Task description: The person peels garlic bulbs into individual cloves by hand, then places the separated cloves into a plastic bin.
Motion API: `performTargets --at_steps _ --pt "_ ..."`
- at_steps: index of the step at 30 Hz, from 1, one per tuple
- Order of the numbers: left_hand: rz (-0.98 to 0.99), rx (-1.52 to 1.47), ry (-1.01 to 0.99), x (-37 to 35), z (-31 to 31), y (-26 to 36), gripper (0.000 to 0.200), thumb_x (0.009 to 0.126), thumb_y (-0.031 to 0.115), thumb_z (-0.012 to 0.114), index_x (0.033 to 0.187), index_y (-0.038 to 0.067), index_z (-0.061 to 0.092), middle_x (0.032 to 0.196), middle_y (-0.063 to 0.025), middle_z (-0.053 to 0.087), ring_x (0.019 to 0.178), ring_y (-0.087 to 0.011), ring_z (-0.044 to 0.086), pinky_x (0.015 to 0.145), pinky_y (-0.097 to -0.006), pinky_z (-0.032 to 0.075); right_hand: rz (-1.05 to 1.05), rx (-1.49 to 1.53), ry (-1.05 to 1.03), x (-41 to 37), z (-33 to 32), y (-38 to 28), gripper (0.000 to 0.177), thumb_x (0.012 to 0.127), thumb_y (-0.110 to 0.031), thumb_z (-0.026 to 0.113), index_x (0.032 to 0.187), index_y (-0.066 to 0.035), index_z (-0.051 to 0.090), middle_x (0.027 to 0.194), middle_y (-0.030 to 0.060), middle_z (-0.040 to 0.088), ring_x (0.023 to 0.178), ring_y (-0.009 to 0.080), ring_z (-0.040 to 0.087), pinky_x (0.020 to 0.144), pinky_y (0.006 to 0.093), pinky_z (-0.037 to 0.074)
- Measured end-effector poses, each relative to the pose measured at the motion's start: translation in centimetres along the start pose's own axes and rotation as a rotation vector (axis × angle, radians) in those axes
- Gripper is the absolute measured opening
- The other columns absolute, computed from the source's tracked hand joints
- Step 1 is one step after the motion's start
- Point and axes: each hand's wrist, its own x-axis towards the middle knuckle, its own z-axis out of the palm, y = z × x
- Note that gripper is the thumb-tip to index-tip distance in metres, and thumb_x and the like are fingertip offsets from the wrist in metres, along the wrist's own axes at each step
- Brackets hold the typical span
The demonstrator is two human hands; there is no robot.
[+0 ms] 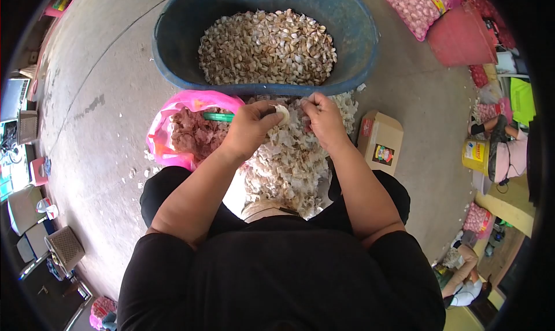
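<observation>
My left hand point(254, 127) holds a pale garlic bulb point(282, 114) between thumb and fingers. To its right, my right hand point(325, 121) is closed in a pinch; whatever it holds, if anything, is too small to name. Both hands are above a heap of garlic skins point(286, 169) between my legs. Beyond them a large blue tub point(266, 89) contains many loose garlic cloves point(266, 47). A pink bag point(169, 114) with reddish-brown contents lies beside my left hand, and a green object point(218, 117) rests across it.
A cardboard box point(380, 143) stands right of the skins. Farther right are a net sack of garlic point(413, 10), a red tub point(461, 36), a yellow bucket point(476, 154) and two other people. A woven basket point(65, 248) is at the left.
</observation>
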Motion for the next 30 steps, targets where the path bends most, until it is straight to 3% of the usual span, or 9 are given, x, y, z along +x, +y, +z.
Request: performTargets --at_steps 6,11,14,17,18,21,25,28,30 --pt "0.069 0.519 0.034 -0.7 1.0 0.4 0.03 0.082 0.016 0.057 0.103 -0.005 0.053 0.087 -0.0071 0.06 0.075 -0.0101 0.053 0.068 -0.0238 0.043 0.534 0.411 -0.295 -0.7 1.9 0.6 0.037 0.086 -0.044 0.042 0.095 -0.009 0.049 0.07 0.0039 0.051 0.053 0.0173 0.051 0.046 0.0305 0.044" --pt "-0.085 -0.457 0.133 0.5 -0.2 1.4 0.032 0.087 0.029 0.048 0.094 -0.001 0.054 0.081 -0.0083 0.058 0.067 -0.0146 0.056 0.061 -0.0269 0.048 0.256 1.098 -0.171 -0.5 1.3 -3.9 0.044 0.086 -0.045 0.04 0.105 -0.007 0.049 0.083 0.0084 0.057 0.068 0.0201 0.057 0.055 0.0306 0.049" --pt "-0.256 -0.741 0.05 0.5 -1.5 0.5 0.033 0.088 0.032 0.045 0.097 0.001 0.052 0.083 -0.0081 0.058 0.071 -0.0176 0.056 0.065 -0.0321 0.048 0.075 0.908 -0.046 -0.6 0.5 -4.4 0.047 0.087 -0.044 0.039 0.113 -0.004 0.042 0.095 0.0098 0.053 0.08 0.0181 0.053 0.058 0.0265 0.046" --pt "-0.297 -0.854 0.005 0.7 -1.7 0.0 0.034 0.088 0.033 0.044 0.098 0.002 0.051 0.087 -0.0092 0.057 0.076 -0.0191 0.056 0.07 -0.0345 0.047 -0.172 0.004 -0.205 -1.2 1.5 -2.3 0.04 0.088 -0.037 0.044 0.108 -0.002 0.046 0.087 0.0063 0.055 0.076 0.0148 0.054 0.058 0.0252 0.045" --pt "-0.295 -0.845 0.023 0.2 -1.0 1.1 0.034 0.088 0.033 0.044 0.098 0.002 0.051 0.088 -0.0094 0.057 0.079 -0.0191 0.056 0.071 -0.0343 0.046 -0.19 -0.028 -0.304 -1.7 2.1 -1.6 0.028 0.084 -0.025 0.055 0.098 -0.002 0.051 0.079 0.0038 0.055 0.07 0.0107 0.053 0.058 0.023 0.043" --pt "-0.246 -0.832 -0.025 -0.1 -0.3 1.2 0.035 0.088 0.033 0.045 0.101 0.001 0.05 0.094 -0.0103 0.056 0.086 -0.0187 0.055 0.076 -0.0325 0.044 -0.5 -0.463 -0.103 -2.5 2.9 -0.9 0.022 0.078 -0.014 0.063 0.092 -0.001 0.052 0.076 0.0012 0.055 0.065 0.0072 0.05 0.057 0.0219 0.041" --pt "-0.141 -0.145 0.107 -0.6 0.4 0.7 0.039 0.088 0.031 0.046 0.107 -0.004 0.045 0.1 -0.0111 0.054 0.092 -0.0171 0.052 0.08 -0.0292 0.041 -0.375 -0.157 -0.066 -2.0 2.6 -0.6 0.033 0.07 -0.021 0.07 0.083 0.003 0.053 0.067 0.0143 0.057 0.059 0.0202 0.056 0.054 0.0327 0.043" --pt "-0.111 -0.26 0.021 -0.3 0.1 0.3 0.038 0.087 0.03 0.05 0.108 -0.001 0.04 0.1 -0.0085 0.05 0.092 -0.0161 0.05 0.076 -0.0274 0.043 -0.453 -0.524 -0.073 -1.8 1.8 -0.5 0.027 0.076 -0.021 0.064 0.081 0.002 0.053 0.065 0.0113 0.058 0.054 0.0177 0.056 0.052 0.0303 0.043" --pt "-0.106 -0.324 0.007 -0.2 0.0 0.0 0.034 0.086 0.028 0.051 0.105 0.001 0.04 0.099 -0.0067 0.05 0.092 -0.0163 0.051 0.075 -0.0276 0.045 -0.243 -0.523 -0.177 -2.2 2.1 -0.9 0.024 0.08 -0.022 0.059 0.08 0.002 0.054 0.063 0.0084 0.058 0.052 0.0147 0.055 0.05 0.0275 0.043"
